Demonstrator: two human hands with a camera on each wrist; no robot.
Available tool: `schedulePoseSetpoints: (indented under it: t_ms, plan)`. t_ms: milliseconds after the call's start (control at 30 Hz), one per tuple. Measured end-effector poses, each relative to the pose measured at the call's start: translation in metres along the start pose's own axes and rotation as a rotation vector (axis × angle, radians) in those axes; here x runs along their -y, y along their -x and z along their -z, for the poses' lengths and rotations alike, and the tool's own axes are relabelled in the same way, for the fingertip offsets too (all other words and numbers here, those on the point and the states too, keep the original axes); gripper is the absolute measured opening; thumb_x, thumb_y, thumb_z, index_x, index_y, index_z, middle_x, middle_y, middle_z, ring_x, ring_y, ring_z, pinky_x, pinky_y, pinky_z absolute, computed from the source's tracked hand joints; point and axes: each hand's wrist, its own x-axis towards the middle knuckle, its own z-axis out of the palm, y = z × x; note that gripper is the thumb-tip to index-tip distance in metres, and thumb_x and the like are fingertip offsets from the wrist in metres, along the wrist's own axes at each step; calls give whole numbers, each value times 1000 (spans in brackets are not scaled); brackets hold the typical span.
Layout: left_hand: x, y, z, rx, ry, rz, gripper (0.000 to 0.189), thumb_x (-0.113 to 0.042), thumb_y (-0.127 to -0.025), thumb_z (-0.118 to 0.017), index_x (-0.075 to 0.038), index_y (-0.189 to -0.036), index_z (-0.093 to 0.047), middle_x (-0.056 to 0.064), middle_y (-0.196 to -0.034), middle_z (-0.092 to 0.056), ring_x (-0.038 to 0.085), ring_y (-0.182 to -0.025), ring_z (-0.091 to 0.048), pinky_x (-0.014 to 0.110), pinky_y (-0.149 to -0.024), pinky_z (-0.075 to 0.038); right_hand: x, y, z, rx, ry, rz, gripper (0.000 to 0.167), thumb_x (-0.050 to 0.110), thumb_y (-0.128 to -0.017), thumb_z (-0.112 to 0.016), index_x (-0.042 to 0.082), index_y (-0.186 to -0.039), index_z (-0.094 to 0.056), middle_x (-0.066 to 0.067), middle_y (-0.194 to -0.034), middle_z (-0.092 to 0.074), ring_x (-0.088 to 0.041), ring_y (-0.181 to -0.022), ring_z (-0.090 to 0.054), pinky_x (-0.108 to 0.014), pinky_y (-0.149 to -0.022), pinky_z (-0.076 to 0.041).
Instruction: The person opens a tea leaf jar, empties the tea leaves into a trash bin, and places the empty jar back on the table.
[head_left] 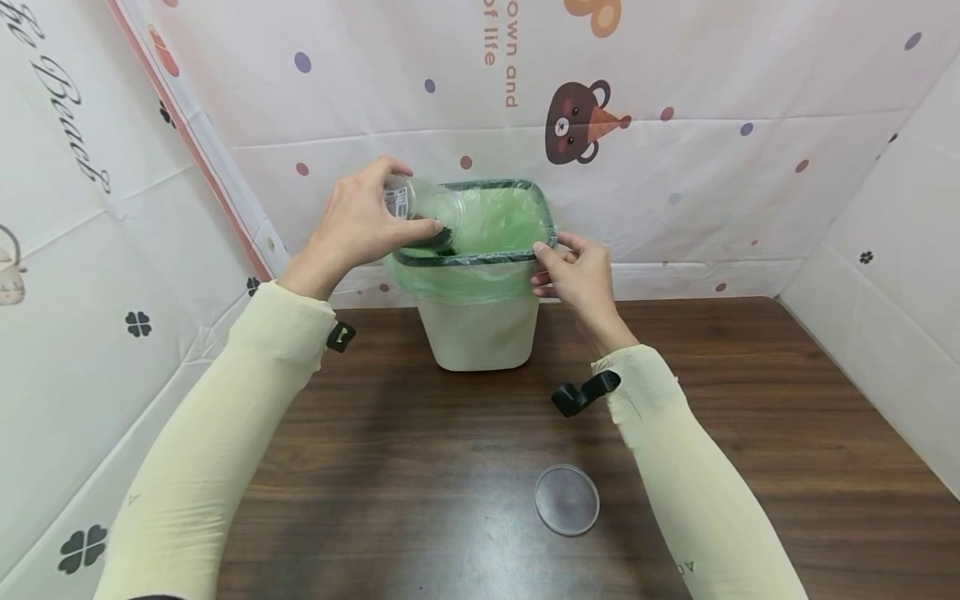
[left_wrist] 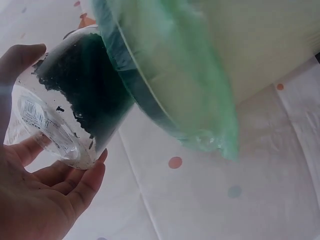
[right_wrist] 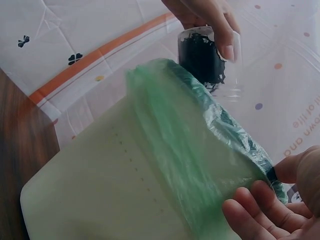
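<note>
My left hand [head_left: 356, 221] grips a clear plastic jar [head_left: 427, 200] round its base end, thumb on one side and fingers on the other. Tipped sideways, the jar has its mouth over a pale trash bin [head_left: 480, 333]. Dark flaky pieces [left_wrist: 85, 85] lie along the jar's lower side, and a barcode label [left_wrist: 42, 120] shows on its bottom. A green bag [head_left: 472, 285] lines the bin and folds over the dark rim. At the rim's right front corner, my right hand [head_left: 581, 279] pinches the bag edge, thumb on top and fingers outside.
A round clear lid [head_left: 567, 500] lies flat on the dark wooden table [head_left: 390, 467], in front of the bin. Behind the bin hangs a printed white cloth [head_left: 712, 183]. More white cloth rises on both sides of the table.
</note>
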Motion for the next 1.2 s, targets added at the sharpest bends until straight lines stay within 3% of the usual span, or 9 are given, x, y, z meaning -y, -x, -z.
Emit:
schedulePoseSetpoints:
  t_ms: [367, 633, 933, 1200]
  plan:
    - [0, -2, 1, 8, -11, -22, 81, -57, -76, -80, -20, -144, -54, 9, -141, -57, 29, -126, -52, 47, -103, -41, 0, -1, 0, 1, 7, 17, 58, 18, -98, -68, -1, -148, -46, -18, -91, -72, -17, -63, -69, -30, -60, -58]
    - [-2, -8, 1, 55, -70, -81, 85, -58, -82, -74, -26, -155, -42, -2, -155, -44, 21, -143, -37, 43, -115, -29, 0, -1, 0, 4, 12, 16, 59, 19, -98, -68, -1, -148, -45, -19, -92, -71, -17, -63, -69, -30, -60, -59]
    - [-9, -17, 1, 122, -93, -104, 85, -60, -87, -68, -27, -158, -35, 7, -159, -37, 27, -147, -30, 48, -117, -25, 0, 0, -1, 2, 1, 14, 56, 17, -98, -68, -2, -147, -47, -17, -88, -71, -16, -60, -68, -30, -58, -58]
    - [-15, -20, 0, 140, -99, -106, 84, -60, -89, -66, -26, -159, -34, 13, -157, -38, 31, -145, -31, 49, -117, -25, 0, 0, 0, 3, 1, 16, 56, 17, -98, -68, -1, -147, -48, -19, -90, -71, -16, -61, -68, -30, -58, -58]
